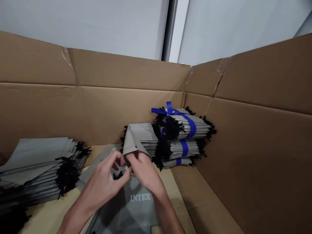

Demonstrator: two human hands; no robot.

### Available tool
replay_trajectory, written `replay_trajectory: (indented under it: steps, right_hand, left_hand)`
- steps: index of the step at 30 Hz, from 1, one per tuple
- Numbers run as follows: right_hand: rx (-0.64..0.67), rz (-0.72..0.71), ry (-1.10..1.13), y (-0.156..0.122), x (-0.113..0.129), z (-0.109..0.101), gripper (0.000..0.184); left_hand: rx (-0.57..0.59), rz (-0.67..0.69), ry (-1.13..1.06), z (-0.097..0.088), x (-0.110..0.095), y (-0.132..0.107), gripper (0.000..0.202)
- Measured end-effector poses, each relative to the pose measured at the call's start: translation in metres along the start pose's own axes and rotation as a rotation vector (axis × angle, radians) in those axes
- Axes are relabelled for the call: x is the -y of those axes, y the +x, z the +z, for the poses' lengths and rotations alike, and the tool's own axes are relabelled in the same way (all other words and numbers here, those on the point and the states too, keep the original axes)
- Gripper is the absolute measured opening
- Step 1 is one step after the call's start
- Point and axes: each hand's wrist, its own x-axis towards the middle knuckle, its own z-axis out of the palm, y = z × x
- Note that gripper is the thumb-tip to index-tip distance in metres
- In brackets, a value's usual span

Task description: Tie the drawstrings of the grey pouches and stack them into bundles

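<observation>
Both hands, left (108, 177) & right (143, 171), pinch the mouth of a grey bag (137, 208) lying on the box (255, 146) floor, btwn stack (36, 162) & tied bundle (185, 136). Step prob. working the mouth; next move needs a firm two-hand pinch.

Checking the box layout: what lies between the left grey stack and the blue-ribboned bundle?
Head view: a shorter grey stack, the left hand and right hand pinching its top bag, and a grey INTEX bag under them.

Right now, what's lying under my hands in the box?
A gray INTEX bag on the box floor. Left hand and right hand, pinching a folded bag, hide its top edge.
</observation>
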Motion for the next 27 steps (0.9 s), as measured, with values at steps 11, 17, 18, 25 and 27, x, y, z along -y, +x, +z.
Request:
replay_trajectory:
  steps: [11,17,18,25,27]
  right_hand:
    - [-0.027,0.021,-0.143,-0.024,0.012,-0.019,0.055]
    - [-0.17,-0.012,-0.369,-0.029,0.024,-0.03,0.044]
    - [-0.198,-0.034,-0.395,-0.029,0.024,-0.031,0.042]
    - [-0.22,-0.111,-0.501,-0.022,0.014,-0.026,0.044]
    - [-0.201,-0.155,-0.488,-0.019,0.01,-0.022,0.044]
  left_hand:
    - [-0.208,-0.241,0.169,-0.01,0.005,0.003,0.024]
    - [-0.207,-0.214,0.137,-0.021,-0.001,0.004,0.026]
    - [-0.21,-0.201,0.133,-0.023,-0.001,0.003,0.026]
    - [-0.12,-0.199,0.097,-0.018,-0.001,0.004,0.026]
    - [-0.2,-0.142,0.147,-0.015,-0.001,0.001,0.024]
